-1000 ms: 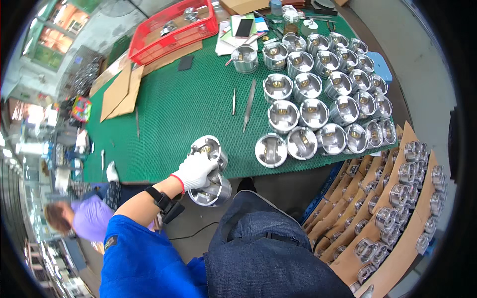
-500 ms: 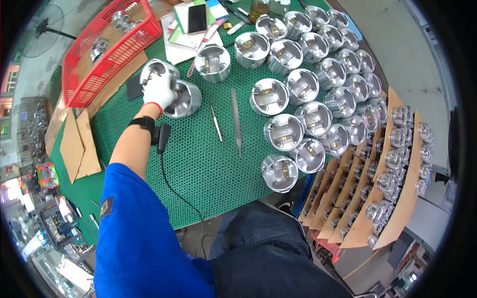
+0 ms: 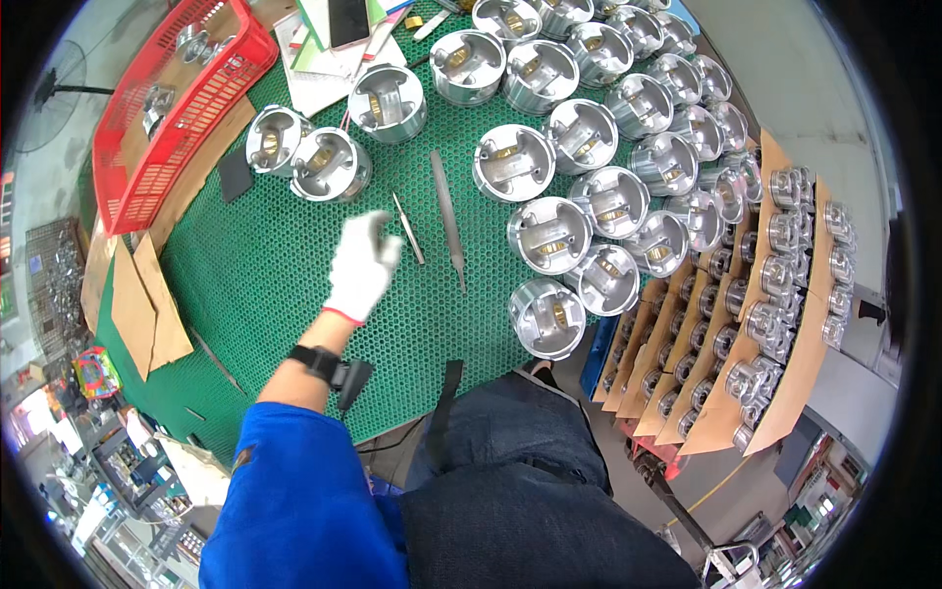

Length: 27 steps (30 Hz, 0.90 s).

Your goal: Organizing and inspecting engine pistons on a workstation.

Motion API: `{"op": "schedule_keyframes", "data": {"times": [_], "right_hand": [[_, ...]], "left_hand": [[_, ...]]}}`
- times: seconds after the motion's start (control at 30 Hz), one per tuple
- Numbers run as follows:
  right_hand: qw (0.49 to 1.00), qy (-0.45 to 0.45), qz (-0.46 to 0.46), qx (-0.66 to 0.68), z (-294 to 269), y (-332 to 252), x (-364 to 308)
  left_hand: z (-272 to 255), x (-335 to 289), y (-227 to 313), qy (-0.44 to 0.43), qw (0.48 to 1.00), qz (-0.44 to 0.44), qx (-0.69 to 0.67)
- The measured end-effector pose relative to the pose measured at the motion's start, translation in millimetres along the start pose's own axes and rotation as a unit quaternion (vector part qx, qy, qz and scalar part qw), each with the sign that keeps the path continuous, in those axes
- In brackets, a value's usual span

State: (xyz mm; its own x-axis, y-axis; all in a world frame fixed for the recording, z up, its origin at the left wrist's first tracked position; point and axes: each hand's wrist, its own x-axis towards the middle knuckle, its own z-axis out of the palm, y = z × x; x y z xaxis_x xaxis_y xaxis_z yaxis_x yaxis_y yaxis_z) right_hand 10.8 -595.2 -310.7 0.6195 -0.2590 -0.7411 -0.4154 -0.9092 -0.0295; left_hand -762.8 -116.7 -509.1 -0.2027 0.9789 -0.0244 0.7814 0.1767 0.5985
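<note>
Fingers (image 3: 378,236) empty beside small file (image 3: 408,228), pistons (image 3: 312,157) beyond.

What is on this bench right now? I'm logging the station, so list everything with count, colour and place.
Pistons: many, silver, open side up across the mat's right and top; two stand apart at upper left.
Mat: one, green, covers the bench.
File: one, grey, mid-mat.
Small tool: one, metal, beside the file.
Basket: one, red, upper left.
Cardboard racks: several, brown, holding pistons, right.
Left hand: white glove, raised over the mat, holding nothing.
Right hand: not in view.
</note>
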Motion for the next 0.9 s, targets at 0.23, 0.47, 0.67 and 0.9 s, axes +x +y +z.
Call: {"op": "schedule_keyframes", "data": {"times": [0.23, 0.47, 0.67, 0.9], "right_hand": [[0.973, -0.071, -0.184, -0.117, 7, -66, 59], [0.467, -0.095, -0.377, -0.794, 28, -77, 72], [-0.125, -0.053, -0.264, -0.955, 23, -70, 96], [-0.169, -0.058, -0.293, -0.940, 44, -68, 137]], "left_hand": [[58, 11, 28, -0.048, 0.969, -0.232, 0.068], [86, -1, 23, 0.005, 0.977, -0.211, -0.030], [97, -5, 74, 0.021, 0.956, -0.293, 0.018], [80, -60, 26, 0.015, 0.955, -0.275, 0.113]]}}
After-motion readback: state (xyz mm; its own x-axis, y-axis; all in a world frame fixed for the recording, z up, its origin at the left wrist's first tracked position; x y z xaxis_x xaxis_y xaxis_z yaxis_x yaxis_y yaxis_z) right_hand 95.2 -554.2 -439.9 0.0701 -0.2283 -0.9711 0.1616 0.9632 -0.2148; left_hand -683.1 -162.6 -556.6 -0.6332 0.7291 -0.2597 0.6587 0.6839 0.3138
